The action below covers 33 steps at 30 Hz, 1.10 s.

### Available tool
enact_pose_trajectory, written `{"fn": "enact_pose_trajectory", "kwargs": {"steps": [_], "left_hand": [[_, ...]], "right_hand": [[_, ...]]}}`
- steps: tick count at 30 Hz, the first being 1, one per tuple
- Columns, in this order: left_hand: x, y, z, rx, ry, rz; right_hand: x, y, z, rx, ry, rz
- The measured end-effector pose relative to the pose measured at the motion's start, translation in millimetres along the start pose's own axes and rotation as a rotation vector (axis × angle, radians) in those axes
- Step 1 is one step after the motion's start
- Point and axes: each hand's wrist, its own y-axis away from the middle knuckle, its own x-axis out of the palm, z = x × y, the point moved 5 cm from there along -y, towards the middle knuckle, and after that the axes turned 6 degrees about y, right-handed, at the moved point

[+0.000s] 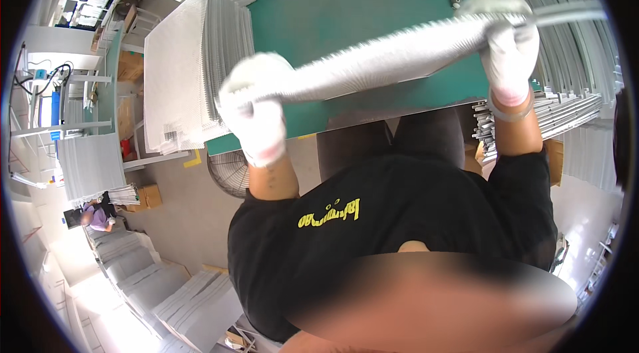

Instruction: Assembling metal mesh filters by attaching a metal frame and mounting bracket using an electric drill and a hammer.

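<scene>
Held up over the green table (373, 6): finned strip (379, 60), long axis running near-left to far-right. Left hand (256, 110) clamped on the near-left end, right hand (507, 40) clamped on the far-right end, equally close. Stacked sheets (176, 80) at left.
</scene>
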Motion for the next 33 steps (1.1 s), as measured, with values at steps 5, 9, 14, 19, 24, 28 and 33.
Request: {"fn": "enact_pose_trajectory", "kwargs": {"steps": [5, 9, 14, 19, 24, 28, 33], "left_hand": [[27.0, 21.2, -7.2, -0.066, 0.608, 0.897], [15.3, 86.7, 62.4, -0.607, 0.428, 1.151], [35.7, 106.1, 116.5, -0.830, -0.261, 1.300], [79.8, 115.2, 155.5, -0.734, -0.266, 1.408], [80.2, 107.8, 151.5, -0.792, -0.188, 1.440], [82.8, 113.3, 161.6, -0.775, -0.211, 1.450], [96.1, 114.2, 179.2, -0.791, -0.111, 1.440]], "right_hand": [[6.8, 40.0, 40.2, -0.492, -0.438, 0.454], [-7.0, 92.4, 64.7, -0.557, -0.198, 0.312], [10.2, 95.5, 69.0, -0.554, -0.299, 0.543], [8.1, 125.8, 61.5, -0.536, -0.252, -0.020], [10.5, 94.6, 73.3, -0.576, -0.263, 0.402], [7.2, 92.6, 73.3, -0.547, -0.261, 0.432], [4.1, 96.1, 69.7, -0.552, -0.242, 0.371]]}}
